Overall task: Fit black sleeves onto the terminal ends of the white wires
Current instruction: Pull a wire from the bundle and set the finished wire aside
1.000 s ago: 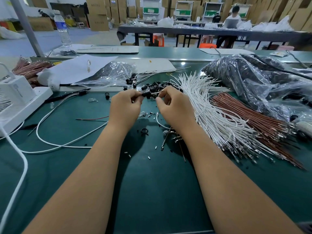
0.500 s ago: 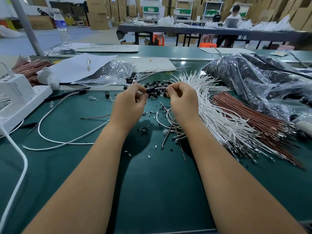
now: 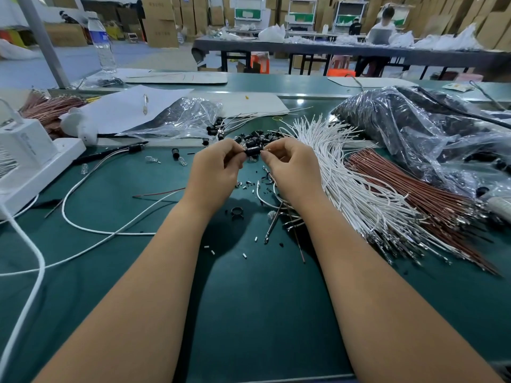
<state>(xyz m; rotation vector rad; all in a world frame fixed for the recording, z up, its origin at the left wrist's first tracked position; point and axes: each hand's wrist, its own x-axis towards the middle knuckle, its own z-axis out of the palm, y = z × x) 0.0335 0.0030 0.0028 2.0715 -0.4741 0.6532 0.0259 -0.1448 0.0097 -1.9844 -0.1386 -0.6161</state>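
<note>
The left hand (image 3: 218,172) and right hand (image 3: 290,170) pinch one black sleeve (image 3: 253,151) between curled fingertips above the green worktop (image 3: 249,299). White wires (image 3: 359,189) fan out at 3 o'clock; loose sleeves (image 3: 260,138) lie at 12. Stacked cardboard boxes (image 3: 163,20) line the room behind

Counter (image 3: 110,272) top is a matt dark green mat, smooth, barely any shine. White wires (image 3: 345,189) have smooth plastic insulation with shiny metal terminals at the ends, same for the brown wires (image 3: 409,183). Sleeve (image 3: 252,151) looks like glossy black plastic. Bags (image 3: 414,134) are crinkly clear film, very reflective. Paper sheets (image 3: 124,109) are flat matt white.
</note>
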